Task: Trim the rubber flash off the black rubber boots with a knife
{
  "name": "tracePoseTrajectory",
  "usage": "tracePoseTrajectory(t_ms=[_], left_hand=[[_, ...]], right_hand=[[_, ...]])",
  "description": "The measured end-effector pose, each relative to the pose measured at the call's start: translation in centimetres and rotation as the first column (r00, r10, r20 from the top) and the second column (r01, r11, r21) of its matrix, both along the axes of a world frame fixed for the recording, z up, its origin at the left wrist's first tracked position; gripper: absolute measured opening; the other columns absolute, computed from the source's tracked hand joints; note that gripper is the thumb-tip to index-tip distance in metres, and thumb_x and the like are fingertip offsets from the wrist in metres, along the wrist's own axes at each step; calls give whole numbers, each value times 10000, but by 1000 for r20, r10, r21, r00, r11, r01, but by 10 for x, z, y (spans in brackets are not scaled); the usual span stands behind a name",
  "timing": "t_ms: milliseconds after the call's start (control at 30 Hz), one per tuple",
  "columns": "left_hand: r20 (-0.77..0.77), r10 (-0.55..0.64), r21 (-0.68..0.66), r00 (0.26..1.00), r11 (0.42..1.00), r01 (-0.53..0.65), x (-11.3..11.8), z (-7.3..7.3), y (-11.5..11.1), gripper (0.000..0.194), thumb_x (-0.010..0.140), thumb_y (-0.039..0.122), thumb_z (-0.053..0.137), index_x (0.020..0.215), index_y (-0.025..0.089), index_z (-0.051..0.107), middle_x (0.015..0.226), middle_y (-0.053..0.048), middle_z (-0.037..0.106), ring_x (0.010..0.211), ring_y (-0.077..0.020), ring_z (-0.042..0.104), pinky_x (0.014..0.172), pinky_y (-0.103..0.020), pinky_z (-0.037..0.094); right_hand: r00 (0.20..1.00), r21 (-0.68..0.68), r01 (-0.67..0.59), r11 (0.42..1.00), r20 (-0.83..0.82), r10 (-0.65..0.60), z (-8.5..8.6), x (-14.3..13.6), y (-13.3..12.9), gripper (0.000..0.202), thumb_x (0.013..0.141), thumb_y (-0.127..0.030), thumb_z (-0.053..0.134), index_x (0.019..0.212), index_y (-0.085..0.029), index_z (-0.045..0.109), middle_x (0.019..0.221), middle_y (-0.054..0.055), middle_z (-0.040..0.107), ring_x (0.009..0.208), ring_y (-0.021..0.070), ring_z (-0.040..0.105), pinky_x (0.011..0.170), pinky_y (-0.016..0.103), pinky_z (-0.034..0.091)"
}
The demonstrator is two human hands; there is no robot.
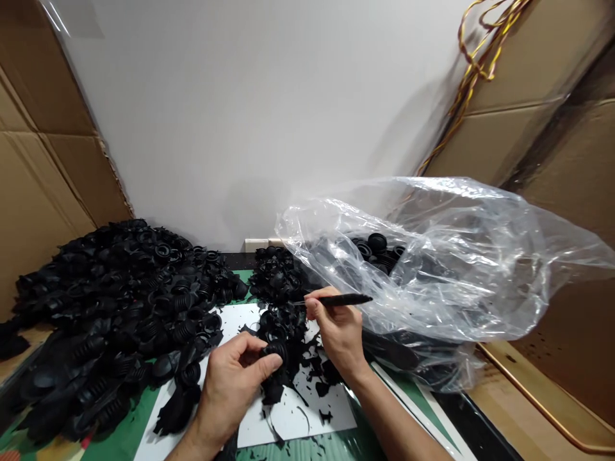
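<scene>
Centrally, ribbed black rubber boot (273, 351) (glossy) between both hands (230, 378).

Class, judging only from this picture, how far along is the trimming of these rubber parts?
Done: some parts sit in the plastic bag, and black scraps litter the white sheet. In hand: left hand grips one part; right hand holds a knife. Left: the big pile.

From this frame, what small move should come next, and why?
Probably bring the blade tool in the right hand down to the ribbed rubber boot pinched by the left hand: the tip points away from it, and black trimmings already litter the white sheet.
</scene>
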State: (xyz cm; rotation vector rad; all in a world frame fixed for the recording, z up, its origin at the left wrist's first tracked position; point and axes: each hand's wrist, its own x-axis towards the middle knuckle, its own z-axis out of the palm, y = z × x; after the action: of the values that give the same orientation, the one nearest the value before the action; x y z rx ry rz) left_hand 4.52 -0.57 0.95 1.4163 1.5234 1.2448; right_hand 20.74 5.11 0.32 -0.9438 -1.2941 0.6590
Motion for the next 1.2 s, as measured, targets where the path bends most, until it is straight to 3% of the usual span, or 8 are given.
tracePoseTrajectory(t_ms=[167,333,467,567,800,1067,1200], left_hand=[[-45,51,79,998,996,-47,-7,-2,4,128,575,302,735,584,197,663,536,24,611,503,-140,524,491,-235,430],[-66,69,125,995,990,-61,-6,3,4,120,567,299,738,585,200,673,544,20,624,500,-142,530,487,-237,445],[-48,108,110,993,989,-103,-6,5,6,134,541,305,751,587,201,680,534,19,631,493,-146,537,480,-242,456],[66,103,40,992,994,-106,-7,6,8,162,494,298,762,582,188,683,541,0,657,509,-161,568,497,-260,479],[272,123,-99,954,990,-100,-7,13,12,180,458,267,770,562,154,677,441,27,583,436,-109,504,469,-236,441],[346,109,-90,932,992,-83,-8,10,14,196,459,219,781,619,151,690,524,20,627,481,-103,528,498,-230,450],[432,52,-155,900,988,17,-9,7,12,322,499,291,806,763,148,687,506,39,593,439,-102,541,446,-214,429]], right_hand=[[974,-174,-224,959,-62,216,-4,-3,-1,343,818,-476,543,646,-180,559,627,13,538,609,156,488,602,278,387],[904,-362,-424,830,-115,412,1,-11,-11,285,772,-438,588,698,-164,582,575,-25,460,521,114,397,504,240,323],[846,-435,-511,741,-101,524,5,-15,-17,247,720,-351,630,589,-154,558,537,-36,425,529,98,356,496,225,279],[841,-448,-532,718,-185,508,3,-18,-18,229,676,-308,658,557,-157,534,510,-50,396,493,79,318,461,215,244],[756,-459,-643,613,-510,411,1,-22,-17,351,552,-408,748,557,-166,494,436,-101,306,389,29,188,395,208,110],[719,-434,-677,594,-563,408,0,-26,-15,396,510,-423,777,558,-165,481,425,-109,315,368,17,187,389,211,84],[736,-457,-665,591,-535,415,-1,-27,-14,413,524,-459,768,558,-171,475,418,-113,304,365,21,181,380,209,93]])
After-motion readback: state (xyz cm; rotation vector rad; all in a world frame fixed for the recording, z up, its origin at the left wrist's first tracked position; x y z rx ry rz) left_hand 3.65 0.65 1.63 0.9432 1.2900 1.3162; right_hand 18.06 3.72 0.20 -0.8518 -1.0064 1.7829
